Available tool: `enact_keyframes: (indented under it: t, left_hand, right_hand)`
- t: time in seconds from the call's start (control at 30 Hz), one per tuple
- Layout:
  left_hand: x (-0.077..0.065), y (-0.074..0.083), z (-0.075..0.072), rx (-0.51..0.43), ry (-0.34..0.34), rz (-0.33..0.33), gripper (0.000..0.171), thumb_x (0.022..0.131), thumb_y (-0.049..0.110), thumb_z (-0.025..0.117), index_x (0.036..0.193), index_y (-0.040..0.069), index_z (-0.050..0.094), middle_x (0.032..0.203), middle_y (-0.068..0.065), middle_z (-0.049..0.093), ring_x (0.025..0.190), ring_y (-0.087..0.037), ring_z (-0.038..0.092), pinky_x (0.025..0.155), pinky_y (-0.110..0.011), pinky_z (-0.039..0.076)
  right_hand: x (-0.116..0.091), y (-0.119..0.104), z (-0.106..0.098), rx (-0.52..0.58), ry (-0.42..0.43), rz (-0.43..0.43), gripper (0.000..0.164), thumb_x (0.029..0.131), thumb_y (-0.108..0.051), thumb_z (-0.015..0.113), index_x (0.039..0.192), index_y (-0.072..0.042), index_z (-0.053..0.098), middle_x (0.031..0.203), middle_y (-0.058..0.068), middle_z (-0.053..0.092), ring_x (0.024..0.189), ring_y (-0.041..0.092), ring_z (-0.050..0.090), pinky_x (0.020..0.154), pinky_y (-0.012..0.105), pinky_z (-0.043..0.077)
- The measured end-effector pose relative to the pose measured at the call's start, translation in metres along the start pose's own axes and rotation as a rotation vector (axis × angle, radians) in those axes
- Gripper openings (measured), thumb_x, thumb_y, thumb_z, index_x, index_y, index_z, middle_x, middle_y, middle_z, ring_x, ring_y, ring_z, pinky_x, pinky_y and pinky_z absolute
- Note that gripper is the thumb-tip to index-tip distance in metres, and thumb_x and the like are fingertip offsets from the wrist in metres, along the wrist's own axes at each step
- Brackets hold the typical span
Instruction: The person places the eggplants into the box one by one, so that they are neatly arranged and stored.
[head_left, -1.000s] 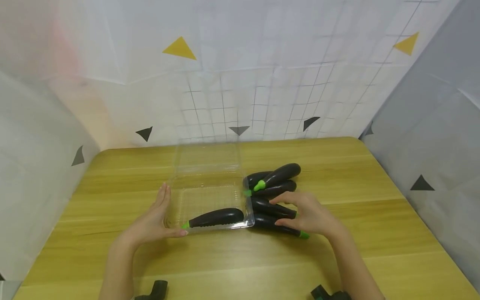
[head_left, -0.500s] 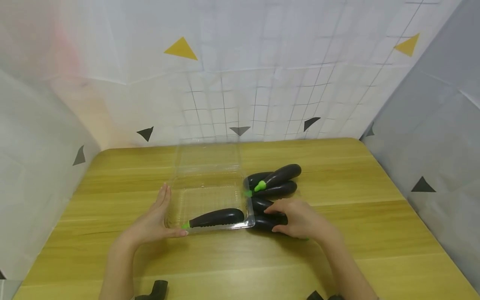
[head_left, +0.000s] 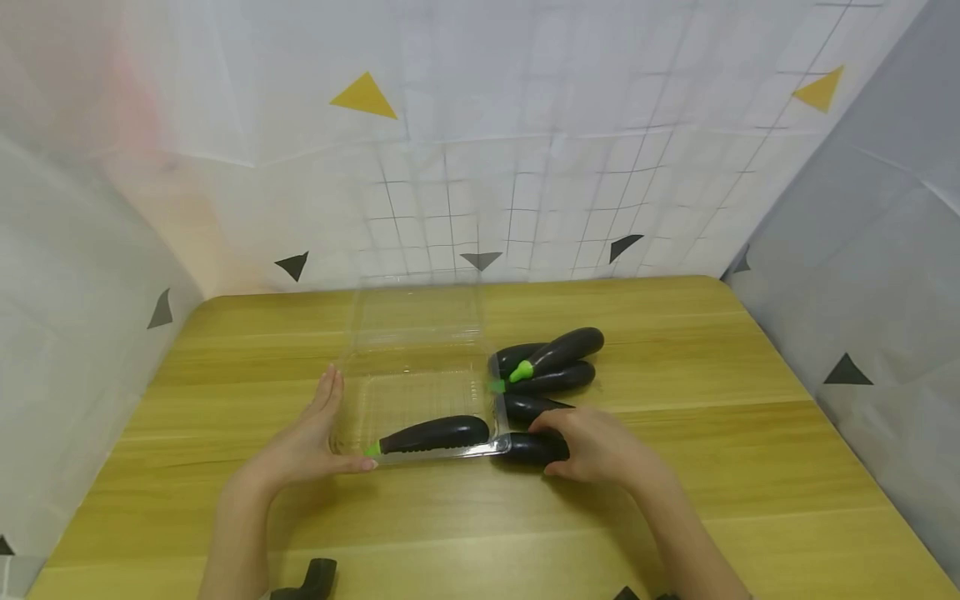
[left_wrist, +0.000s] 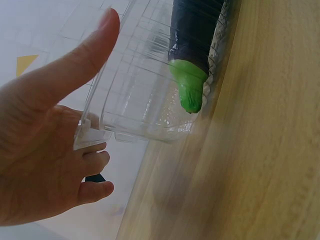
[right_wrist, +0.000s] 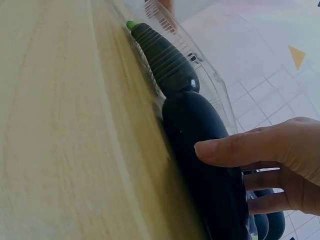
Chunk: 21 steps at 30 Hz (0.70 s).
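A clear plastic clamshell box point(head_left: 416, 392) lies with its lid raised at the back and one eggplant point(head_left: 435, 434) along its front wall, green stem to the left. My left hand point(head_left: 300, 446) spans the box's front left corner, fingers straight along the side and thumb along the front; the left wrist view shows the thumb point(left_wrist: 75, 67) at the wall. My right hand point(head_left: 596, 450) grips another eggplant point(head_left: 528, 448) just right of the box, thumb on the near side and fingers over the far side. Its stem end is hidden by the hand.
Behind the gripped one lies another eggplant point(head_left: 528, 407). Farther back, several more are piled by the box's right side, the top eggplant point(head_left: 566, 348) aslant across the others. The wooden table point(head_left: 450, 533) meets a white sheeted wall point(head_left: 562, 183) behind.
My right hand has come down and left onto the nearest loose eggplant and closed round it. That eggplant has shifted slightly toward me, away from its neighbour. My left hand and the box have stayed put.
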<state>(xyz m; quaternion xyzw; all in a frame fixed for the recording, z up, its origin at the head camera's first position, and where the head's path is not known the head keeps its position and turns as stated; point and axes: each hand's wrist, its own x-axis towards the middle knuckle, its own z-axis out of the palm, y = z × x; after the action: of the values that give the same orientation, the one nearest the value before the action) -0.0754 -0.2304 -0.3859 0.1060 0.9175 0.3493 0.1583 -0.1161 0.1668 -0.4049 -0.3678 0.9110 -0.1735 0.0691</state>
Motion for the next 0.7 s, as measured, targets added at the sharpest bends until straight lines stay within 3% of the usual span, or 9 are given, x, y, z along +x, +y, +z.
enact_keyframes:
  t: [0.7]
  left_hand:
    - [0.000,0.000,0.000,0.012,0.006,0.013,0.131,0.074,0.045,0.081,0.149,-0.001,-0.015,0.154,-0.014,-0.028,0.141,-0.044,-0.009,0.109,-0.064,0.009]
  right_hand:
    - [-0.022,0.011,-0.032,0.074,0.020,0.042,0.041,0.071,-0.015,0.082,0.108,-0.010,0.066,0.101,-0.004,0.067,0.090,0.015,0.061,0.081,0.040,0.052]
